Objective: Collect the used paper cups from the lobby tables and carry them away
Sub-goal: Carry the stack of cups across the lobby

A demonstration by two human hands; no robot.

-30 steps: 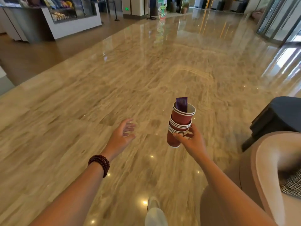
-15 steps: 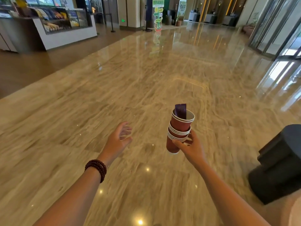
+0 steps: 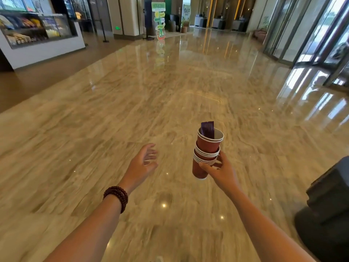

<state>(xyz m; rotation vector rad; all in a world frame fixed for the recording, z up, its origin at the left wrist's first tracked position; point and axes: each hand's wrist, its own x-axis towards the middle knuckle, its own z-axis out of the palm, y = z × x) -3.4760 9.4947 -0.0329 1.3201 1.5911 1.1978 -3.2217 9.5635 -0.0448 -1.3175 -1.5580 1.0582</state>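
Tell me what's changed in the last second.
The person has walked forward: the beige armchair has left view and the dark stand has slid down to the lower right corner. Unchanged: the right hand still grips the stack of cups with the purple packet in the top one; the left hand stays open and empty.

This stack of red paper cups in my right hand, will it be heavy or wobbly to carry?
Probably light: the stack of red paper cups is thin paper, and the right hand holds it one-handed. Likely wobbly, since the top cups sit loosely nested and lean. The purple packet poking out could fall if it tips.
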